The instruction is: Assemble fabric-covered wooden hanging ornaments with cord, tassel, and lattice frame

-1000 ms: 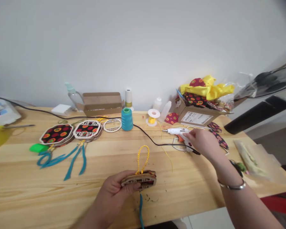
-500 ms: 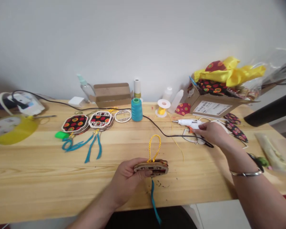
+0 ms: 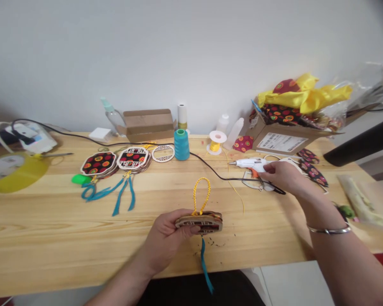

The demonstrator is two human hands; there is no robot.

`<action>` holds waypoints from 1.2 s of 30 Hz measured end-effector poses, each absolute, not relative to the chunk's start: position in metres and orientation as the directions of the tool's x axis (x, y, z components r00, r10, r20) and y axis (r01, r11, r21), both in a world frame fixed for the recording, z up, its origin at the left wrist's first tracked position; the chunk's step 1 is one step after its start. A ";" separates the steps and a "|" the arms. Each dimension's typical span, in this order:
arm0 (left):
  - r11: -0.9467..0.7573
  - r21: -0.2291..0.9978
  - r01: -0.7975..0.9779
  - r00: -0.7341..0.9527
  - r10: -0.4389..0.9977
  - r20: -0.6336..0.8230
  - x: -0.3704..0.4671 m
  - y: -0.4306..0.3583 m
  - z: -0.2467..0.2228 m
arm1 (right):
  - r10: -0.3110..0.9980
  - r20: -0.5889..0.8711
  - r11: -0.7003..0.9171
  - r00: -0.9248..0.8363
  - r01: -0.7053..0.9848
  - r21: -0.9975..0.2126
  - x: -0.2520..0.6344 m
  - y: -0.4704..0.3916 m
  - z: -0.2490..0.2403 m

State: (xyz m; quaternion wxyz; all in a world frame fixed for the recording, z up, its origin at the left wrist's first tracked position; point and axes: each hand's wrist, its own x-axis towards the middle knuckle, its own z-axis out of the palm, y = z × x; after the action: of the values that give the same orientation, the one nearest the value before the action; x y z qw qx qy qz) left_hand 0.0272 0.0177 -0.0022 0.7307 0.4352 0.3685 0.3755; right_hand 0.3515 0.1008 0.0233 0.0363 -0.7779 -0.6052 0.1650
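Observation:
My left hand (image 3: 166,238) is closed around a layered wooden ornament (image 3: 207,222) with a cut-out lattice face, thumb across its front. A braided yellow loop (image 3: 201,193) stands up from its top edge, and a teal ribbon (image 3: 204,265) hangs below it. At the right, my right hand (image 3: 284,176) has its fingers closed on the rear of a white glue gun (image 3: 250,164), whose nozzle points left over the table. The gun's orange trigger shows below its body; part of its handle is hidden by the fingers.
Two finished-looking ornaments (image 3: 99,163) with teal ribbons lie left. A teal thread cone (image 3: 181,145) and a yellow cord spool (image 3: 216,143) stand behind. A black cable (image 3: 207,165) crosses the table. A cardboard box (image 3: 282,142) with fabric stands back right; a yellow tape roll (image 3: 25,172) is far left.
The whole view has shifted slightly. My left hand still holds the ornament, and my right hand stays on the glue gun; little else differs.

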 end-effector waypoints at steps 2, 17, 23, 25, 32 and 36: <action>0.347 0.907 -0.239 0.430 0.875 -0.221 0.027 0.018 -0.004 | 0.956 -0.233 -0.241 0.179 0.930 -0.278 0.352 0.100 0.024; 0.388 0.837 -0.386 0.466 0.865 -0.186 0.025 0.018 -0.006 | 0.978 -0.083 -0.197 0.192 0.712 -0.674 0.362 0.073 0.043; 0.390 0.843 -0.370 0.452 0.868 -0.203 0.025 0.018 -0.006 | 0.960 0.070 -0.017 0.270 0.310 -0.951 0.350 0.066 0.032; 0.388 0.849 -0.358 0.445 0.871 -0.210 0.024 0.018 -0.007 | 0.945 0.137 0.070 0.297 0.226 -0.972 0.346 0.065 0.027; 0.371 0.880 -0.297 0.410 0.882 -0.233 0.024 0.016 -0.010 | 0.974 0.165 0.125 0.153 0.240 -0.963 0.337 0.051 0.027; 0.365 0.889 -0.278 0.421 0.878 -0.229 0.025 0.016 -0.007 | 0.987 0.157 0.138 0.030 0.335 -0.932 0.336 0.043 0.033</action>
State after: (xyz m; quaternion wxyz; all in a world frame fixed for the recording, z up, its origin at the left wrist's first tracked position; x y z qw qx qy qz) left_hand 0.0248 0.0164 -0.0075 0.7387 0.4056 0.3698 0.3911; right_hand 0.3357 0.0431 0.0328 0.4587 -0.5520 -0.5987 0.3556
